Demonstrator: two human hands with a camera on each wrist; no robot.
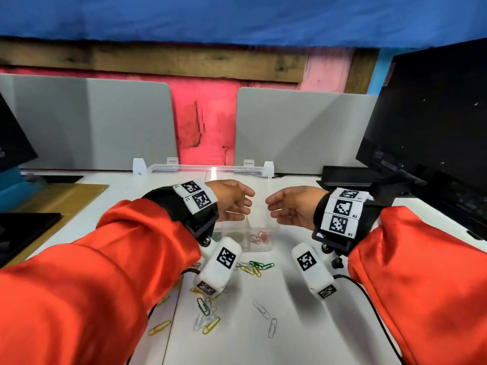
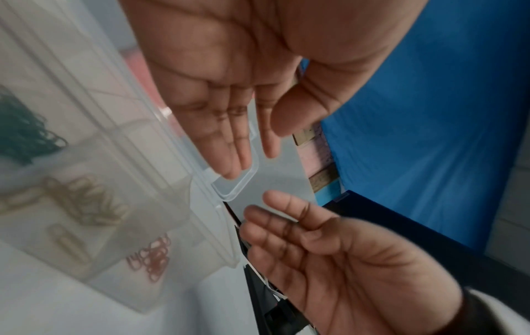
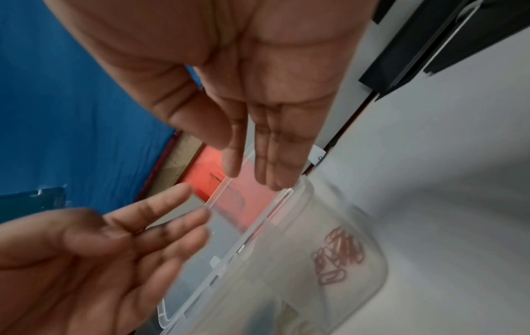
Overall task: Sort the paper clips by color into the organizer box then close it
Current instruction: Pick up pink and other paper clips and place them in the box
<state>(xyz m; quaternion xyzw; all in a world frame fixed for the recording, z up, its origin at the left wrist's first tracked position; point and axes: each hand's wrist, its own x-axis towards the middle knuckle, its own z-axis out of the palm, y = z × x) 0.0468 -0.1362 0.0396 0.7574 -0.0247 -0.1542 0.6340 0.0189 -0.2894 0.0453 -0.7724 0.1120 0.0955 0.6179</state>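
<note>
A dark monitor point(image 1: 432, 122) stands at the right of the white bench point(image 1: 290, 299), and grey divider panels point(image 1: 89, 122) rise behind. The wrist bands carry square coded markers; "R1" and "R2" can be read on the right one. The clear organizer box point(image 1: 257, 237) sits mid-bench, its lid point(image 1: 237, 175) upright. Both the left hand point(image 1: 230, 198) and the right hand point(image 1: 292, 206) hover over it, fingers relaxed, grasping nothing. Loose paper clips point(image 1: 208, 316) lie nearer the person. Only the left wrist view shows green clips point(image 2: 23, 131) in a compartment beside the red clips point(image 2: 152, 258).
</note>
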